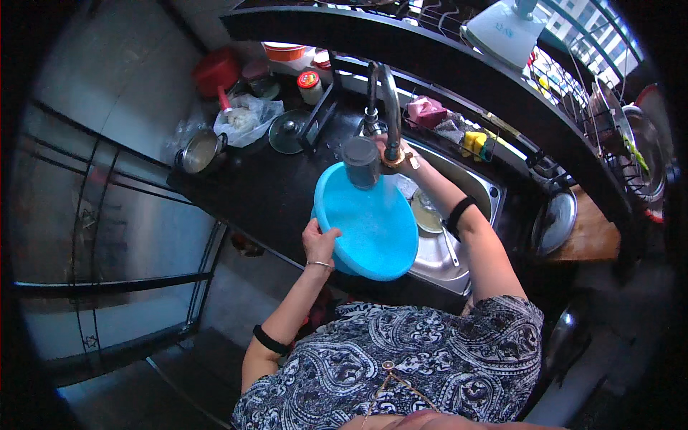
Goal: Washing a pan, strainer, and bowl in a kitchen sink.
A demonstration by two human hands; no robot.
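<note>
My left hand [321, 242] grips the left rim of a light blue plastic basin [371, 226], which is tilted over the near left part of a steel sink [443, 269]. Up at the faucet [391, 102], my right hand [395, 153] is partly hidden behind the spout and a dark cylindrical piece [361, 161] beside it; whether its fingers hold anything cannot be told. A faint stream of water seems to fall from the spout towards the basin. In the sink lie a bowl with cloudy liquid [428, 217] and a spoon [450, 246].
On the black counter at left stand a pot [200, 151], a plastic bag [252, 121], a glass lid [287, 131] and a red-lidded jar [310, 88]. A yellow sponge [475, 144] sits behind the sink. A black shelf [430, 43] overhangs it. At right are a metal lid [558, 220] and a wooden board [588, 231].
</note>
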